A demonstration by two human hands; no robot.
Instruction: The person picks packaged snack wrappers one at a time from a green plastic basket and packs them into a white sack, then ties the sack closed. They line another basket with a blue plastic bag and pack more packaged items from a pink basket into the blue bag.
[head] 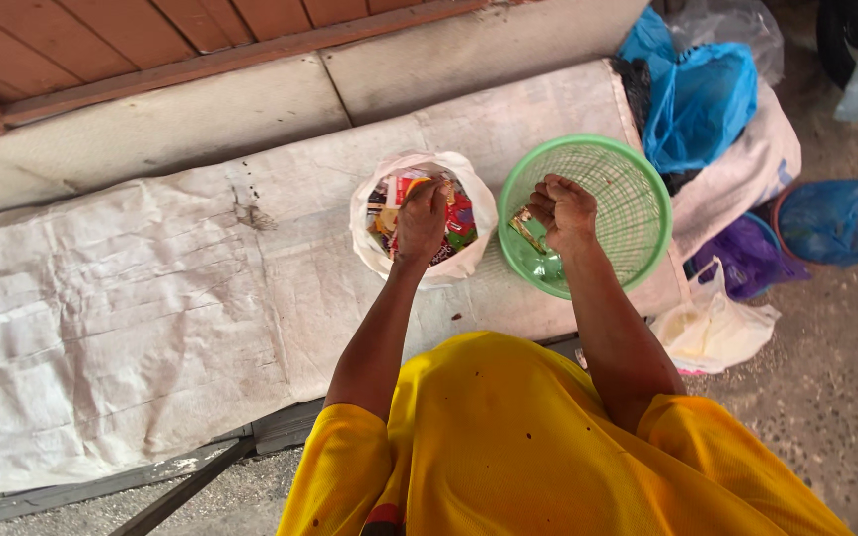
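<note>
White sacking (151, 298) | left hand (421, 220) in wrapper bag (369, 223) | right hand (565, 210) half-curled over green basket (647, 189)

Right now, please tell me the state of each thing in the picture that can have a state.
white bag: open, full of colourful wrappers
green basket: upright, nearly empty, a few scraps at the bottom
left hand: reaching into the white bag, fingers curled
right hand: over the green basket, fingers curled; what it holds cannot be told
blue bag: crumpled, closed
white sheet: spread out, creased
</note>
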